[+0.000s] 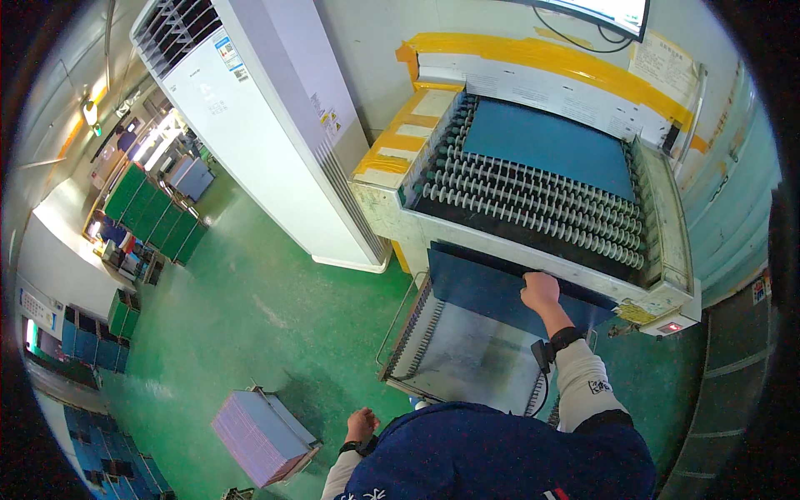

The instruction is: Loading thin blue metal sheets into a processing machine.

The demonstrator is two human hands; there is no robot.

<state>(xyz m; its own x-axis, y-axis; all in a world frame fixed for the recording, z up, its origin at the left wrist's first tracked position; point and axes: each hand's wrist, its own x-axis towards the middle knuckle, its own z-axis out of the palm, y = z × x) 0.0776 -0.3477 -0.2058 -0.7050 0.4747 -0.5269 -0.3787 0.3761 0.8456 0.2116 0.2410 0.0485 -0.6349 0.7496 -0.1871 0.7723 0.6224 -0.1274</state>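
My right hand (542, 292) is closed on the upper edge of a dark blue flat panel (483, 292), which stands tilted in front of the roller conveyor. Its lower part is over a slotted metal rack (454, 342) with toothed side rails. Whether the panel sits in the slots, I cannot tell. Lower down, at my left side, my left hand (361, 425) is curled shut, with nothing seen in it. On the conveyor's white wheel rollers (533, 204), toward the back, lies another blue panel (550, 146).
Left of the conveyor stands a tall white air conditioner (275, 142). A stack of pinkish-edged panels (262, 437) rests on the green floor (225, 325) near my left hand. Green crates (154, 212) and blue crates (92, 337) are farther left. A screen (600, 10) hangs above.
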